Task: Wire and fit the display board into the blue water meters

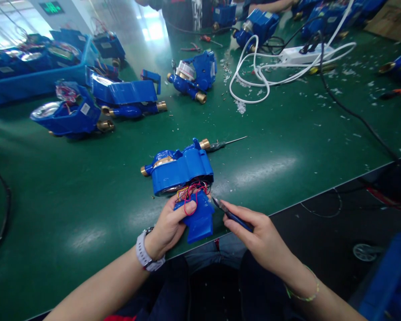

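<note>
My left hand (169, 223) grips a blue plastic cover (200, 225) at the table's front edge, thumb pressed on its upper face. Thin red, yellow and dark wires (192, 191) run from beside this cover into a blue water meter (183, 171), which lies on its side just beyond. Brass threaded ends stick out of the meter at both sides. In my right hand (250, 225) is a pair of dark-handled cutting pliers (232, 215), their tips close to the cover's right edge and the wires. A thin pointed tool (229, 143) with a dark handle lies behind the meter.
More blue meters (127, 96) stand at the back left, by a blue crate (36, 80) full of them. A white power strip (304, 54) with looped white cable lies at the back right among white scraps. A black cable (354, 111) crosses the right side. People are at the far edge.
</note>
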`<state>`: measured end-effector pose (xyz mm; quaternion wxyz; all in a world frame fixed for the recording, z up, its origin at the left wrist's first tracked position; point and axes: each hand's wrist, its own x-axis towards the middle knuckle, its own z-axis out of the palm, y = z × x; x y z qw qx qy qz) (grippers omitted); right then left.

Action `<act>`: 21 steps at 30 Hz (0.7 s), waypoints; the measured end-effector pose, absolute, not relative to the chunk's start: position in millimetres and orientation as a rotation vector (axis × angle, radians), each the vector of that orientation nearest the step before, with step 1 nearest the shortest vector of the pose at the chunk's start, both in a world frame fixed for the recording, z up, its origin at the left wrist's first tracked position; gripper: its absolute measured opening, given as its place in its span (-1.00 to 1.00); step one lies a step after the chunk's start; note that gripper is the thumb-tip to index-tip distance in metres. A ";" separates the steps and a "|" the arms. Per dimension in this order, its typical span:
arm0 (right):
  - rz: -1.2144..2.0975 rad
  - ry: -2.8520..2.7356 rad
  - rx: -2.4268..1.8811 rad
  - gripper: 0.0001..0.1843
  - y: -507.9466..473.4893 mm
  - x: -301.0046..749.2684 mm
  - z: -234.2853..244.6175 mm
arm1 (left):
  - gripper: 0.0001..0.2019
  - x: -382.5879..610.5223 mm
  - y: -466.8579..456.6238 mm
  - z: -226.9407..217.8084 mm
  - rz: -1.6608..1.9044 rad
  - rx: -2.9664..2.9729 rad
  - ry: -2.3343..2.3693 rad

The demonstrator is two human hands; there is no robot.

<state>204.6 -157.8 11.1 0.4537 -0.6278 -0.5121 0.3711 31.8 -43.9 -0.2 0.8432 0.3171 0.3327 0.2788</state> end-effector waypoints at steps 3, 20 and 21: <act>0.897 -1.234 -1.559 -0.63 -158.9 206.3 12.8 | -0.65 31.0 -43.9 -0.2 0.587 0.662 0.693; 0.438 -1.648 -1.572 -0.63 -156.2 202.0 7.4 | -0.64 32.9 -43.2 1.0 0.593 0.685 0.732; 0.529 -1.580 -1.553 -0.63 -156.4 201.4 8.5 | -0.64 32.5 -43.4 0.7 0.588 0.684 0.728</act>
